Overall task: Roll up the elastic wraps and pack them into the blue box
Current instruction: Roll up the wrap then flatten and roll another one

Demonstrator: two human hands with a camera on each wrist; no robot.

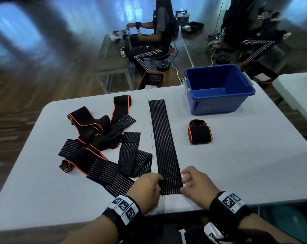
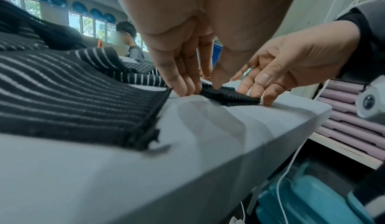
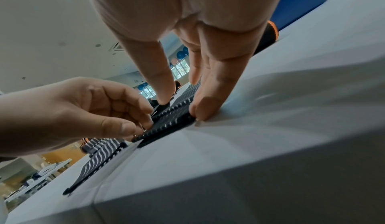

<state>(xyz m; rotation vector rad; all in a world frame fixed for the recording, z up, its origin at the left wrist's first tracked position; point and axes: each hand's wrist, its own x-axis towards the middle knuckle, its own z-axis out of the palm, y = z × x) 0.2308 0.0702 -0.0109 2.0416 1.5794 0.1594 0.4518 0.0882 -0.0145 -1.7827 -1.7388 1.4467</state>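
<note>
White table (image 1: 237, 164) is being used as the work surface. Blue box (image 1: 217, 88) is standing open at the far right corner, nothing visible inside.

A pile of loose wraps (image 1: 103, 143) is lying tangled on the left half, some orange-edged, some striped, overlapping each other. One rolled wrap (image 1: 199, 132) is sitting between the box and the near edge, well apart from the pile, not yet packed.

The striped wrap (image 1: 164, 143) is being laid flat and straight down the table middle, far end just beside the box, near end at the hands, already folded over once on itself.

That near end (image 2: 227, 95) is being pinched on both side edges. Left hand (image 1: 145, 189): fingertips (image 2: 185, 87) curled onto the left edge, thumb pressing on top. Right hand (image 1: 198, 182): fingers (image 3: 206, 105) pressed down at the right edge, thumb on the fabric.

Handling judgement: light, soft, stretchy ribbed fabric, no stiffness, so the roll is likely being loosened the moment pressure is dropped. Grip is best being taken at both edges of the folded end, with the core kept tight and square while it is being rolled away toward the box. Uneven pressure is probably being turned into a coned roll. No breakage risk.
</note>
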